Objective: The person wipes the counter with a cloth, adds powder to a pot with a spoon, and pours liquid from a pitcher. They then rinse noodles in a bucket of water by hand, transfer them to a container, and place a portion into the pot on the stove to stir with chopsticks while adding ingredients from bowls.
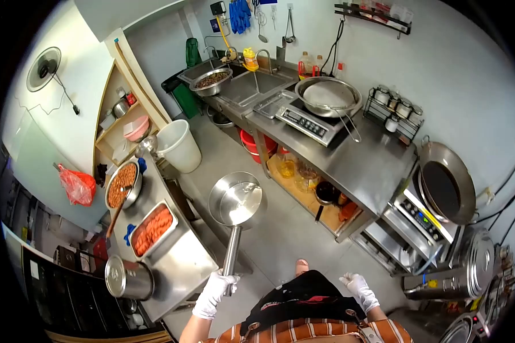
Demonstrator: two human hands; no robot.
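Observation:
My left hand (216, 290), in a white glove, is closed round the handle of a steel saucepan (235, 199). The pan hangs over the floor with its shiny inside facing up; whether liquid is in it I cannot tell. My right hand (359, 287), also gloved in white, hangs beside my apron, touching nothing, its fingers partly curled but apart. Nearest the pan on the left is the steel table (180, 274), which bears a tray of orange-red pieces (153, 230), a bowl of brown pieces (122, 186) and a lidded steel pot (127, 278).
A counter (360, 171) along the wall holds an induction cooker (309, 123) with a large bowl (329, 96), and a sink (257, 86). On the right stand a wok (445, 186) and a tall steel pot (449, 274). A white bucket (180, 146) stands beyond the table.

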